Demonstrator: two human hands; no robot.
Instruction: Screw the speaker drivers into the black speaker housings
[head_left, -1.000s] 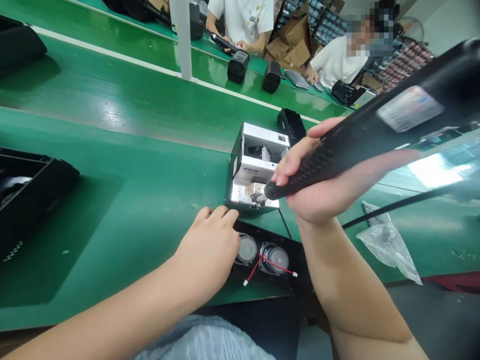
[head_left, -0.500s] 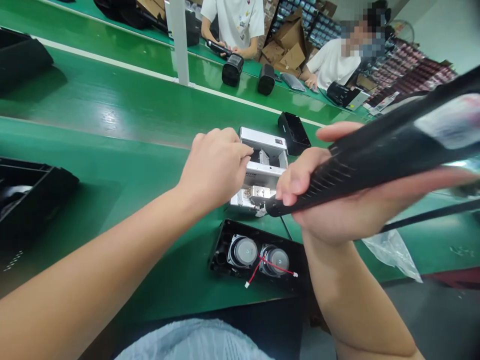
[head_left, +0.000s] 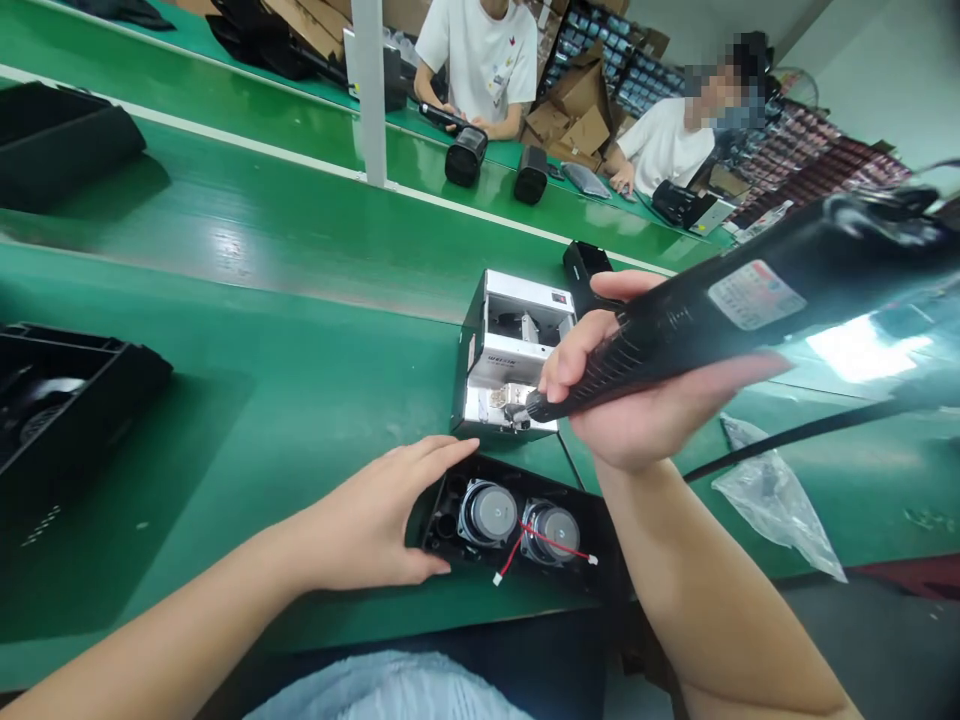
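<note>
The right hand (head_left: pixel 637 420) is wrapped around a black power screwdriver (head_left: pixel 660 325), its body slanting up and away to the right and bearing a pale label (head_left: pixel 757 295). The narrow nose of the tool points left, at the small metal block (head_left: pixel 519 395) on the near side of a silver and black machine (head_left: pixel 517 348), which stands in the middle of the green counter (head_left: pixel 322 390).

The left hand (head_left: pixel 375 520) is spread wide, thumb near and fingers far, about the left end of a black speaker housing (head_left: pixel 555 578); whether its fingertips actually touch the housing is hard to make out. The housing lies just nearer than the machine, with two round speakers (head_left: pixel 493 513) side by side in it and red wires (head_left: pixel 574 550) ending in white plugs (head_left: pixel 497 579).

Beyond the machine sits a small black box (head_left: pixel 586 262), partly hidden by the right hand. To the right, a clear plastic bag (head_left: pixel 776 490) lies on the counter. On the left is another black housing (head_left: pixel 120 400), and a further one (head_left: pixel 75 145) lies at the far left. On the far side, two people in white shirts (head_left: pixel 480 60) are seated.
</note>
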